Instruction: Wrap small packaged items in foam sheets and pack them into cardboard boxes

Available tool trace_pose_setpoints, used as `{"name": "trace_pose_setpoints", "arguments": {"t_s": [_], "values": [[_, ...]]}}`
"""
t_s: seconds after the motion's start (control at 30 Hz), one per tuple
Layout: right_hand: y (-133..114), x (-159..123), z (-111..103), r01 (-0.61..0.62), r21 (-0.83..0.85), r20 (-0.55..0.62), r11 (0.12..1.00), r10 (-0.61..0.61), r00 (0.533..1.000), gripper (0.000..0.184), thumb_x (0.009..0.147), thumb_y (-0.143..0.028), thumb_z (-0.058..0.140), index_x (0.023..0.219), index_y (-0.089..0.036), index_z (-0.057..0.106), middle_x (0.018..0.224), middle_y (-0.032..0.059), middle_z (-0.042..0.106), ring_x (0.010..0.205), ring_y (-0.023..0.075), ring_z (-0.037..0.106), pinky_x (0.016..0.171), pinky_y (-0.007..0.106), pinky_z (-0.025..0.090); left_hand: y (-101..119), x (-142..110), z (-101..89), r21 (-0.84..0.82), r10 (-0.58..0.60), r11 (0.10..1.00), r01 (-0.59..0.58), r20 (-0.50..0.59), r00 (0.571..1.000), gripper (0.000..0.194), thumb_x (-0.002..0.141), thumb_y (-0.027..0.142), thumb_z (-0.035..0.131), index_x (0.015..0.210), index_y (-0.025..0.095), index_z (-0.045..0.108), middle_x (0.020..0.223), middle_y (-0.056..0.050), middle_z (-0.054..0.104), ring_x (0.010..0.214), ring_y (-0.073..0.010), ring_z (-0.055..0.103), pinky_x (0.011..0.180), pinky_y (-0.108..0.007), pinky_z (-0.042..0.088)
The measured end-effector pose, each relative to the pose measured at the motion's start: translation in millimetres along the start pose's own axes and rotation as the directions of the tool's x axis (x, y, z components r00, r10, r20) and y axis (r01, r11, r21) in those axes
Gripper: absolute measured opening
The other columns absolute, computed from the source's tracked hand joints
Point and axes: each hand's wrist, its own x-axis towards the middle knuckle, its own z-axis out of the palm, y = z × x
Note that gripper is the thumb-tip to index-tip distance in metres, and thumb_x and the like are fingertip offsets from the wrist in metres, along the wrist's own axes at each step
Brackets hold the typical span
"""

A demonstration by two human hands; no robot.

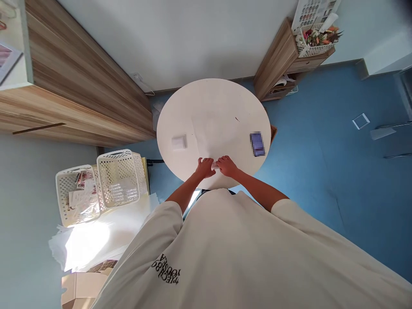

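Observation:
My left hand (206,168) and my right hand (226,166) are close together at the near edge of the round white table (225,96). Both have their fingers curled down over a small whitish piece (215,165) that shows in the gap between them. It looks like rolled or folded paper, though most of it is hidden by the hands. Beyond them, faint outlines of a pale sheet (210,128) show on the tabletop. A small white packet or block (179,142) lies to the left, and a phone with a blurred purple screen (257,143) lies to the right.
White perforated baskets (118,178) stand at the left, one with clear plastic items. Paper sheets (119,227) and a cardboard box (82,287) lie below them. A wooden cabinet (106,81) rises at left; a smaller cabinet (278,62) bears a basket (317,49) at back right.

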Motion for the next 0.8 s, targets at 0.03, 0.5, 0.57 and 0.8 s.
{"name": "trace_pose_setpoints", "arguments": {"t_s": [0.03, 0.5, 0.57, 0.8], "values": [[-2, -1, -1, 0.004, 0.002, 0.008, 1.000, -0.004, 1.000, 0.037, 0.095, -0.008, 0.049, 0.118, -0.019, 0.076, 0.119, 0.0146, 0.072, 0.116, 0.0314, 0.058, 0.112, 0.044, 0.035, 1, -5, 2.2, 0.010, 0.005, 1.000, -0.005, -0.007, 1.000, 0.049, 0.088, 0.031, 0.068, 0.135, 0.025, 0.058, 0.147, -0.013, 0.062, 0.141, -0.0320, 0.053, 0.127, -0.055, 0.021], [7, 25, -17, -0.081, 0.089, 0.021, 0.993, 0.079, 0.997, 0.048, 0.097, -0.008, 0.049, 0.141, -0.018, 0.064, 0.120, 0.0150, 0.076, 0.115, 0.0308, 0.066, 0.109, 0.043, 0.038, 9, -6, -10.5, -0.101, -0.152, 0.984, 0.147, -0.046, 0.987, 0.046, 0.104, 0.019, 0.035, 0.147, 0.024, 0.052, 0.122, -0.010, 0.075, 0.125, -0.0262, 0.064, 0.121, -0.051, 0.030], [8, 33, -16, -0.099, 0.120, 0.015, 0.988, 0.098, 0.995, 0.050, 0.096, -0.006, 0.049, 0.143, -0.018, 0.062, 0.122, 0.0151, 0.076, 0.116, 0.0309, 0.065, 0.109, 0.043, 0.038, 8, -2, -12.4, -0.112, -0.192, 0.976, 0.186, -0.041, 0.981, 0.051, 0.102, 0.017, 0.038, 0.151, 0.024, 0.049, 0.131, -0.012, 0.072, 0.133, -0.0278, 0.060, 0.121, -0.053, 0.031], [19, 59, -7, -0.119, 0.150, -0.040, 0.982, 0.127, 0.991, 0.047, 0.098, -0.014, 0.049, 0.141, -0.022, 0.067, 0.138, 0.0170, 0.067, 0.128, 0.0345, 0.056, 0.112, 0.049, 0.035, 10, -7, -19.3, -0.010, -0.204, 0.979, 0.205, -0.167, 0.965, 0.074, 0.090, 0.015, 0.051, 0.163, 0.022, 0.038, 0.171, -0.019, 0.038, 0.158, -0.0365, 0.034, 0.124, -0.060, 0.029]]}}
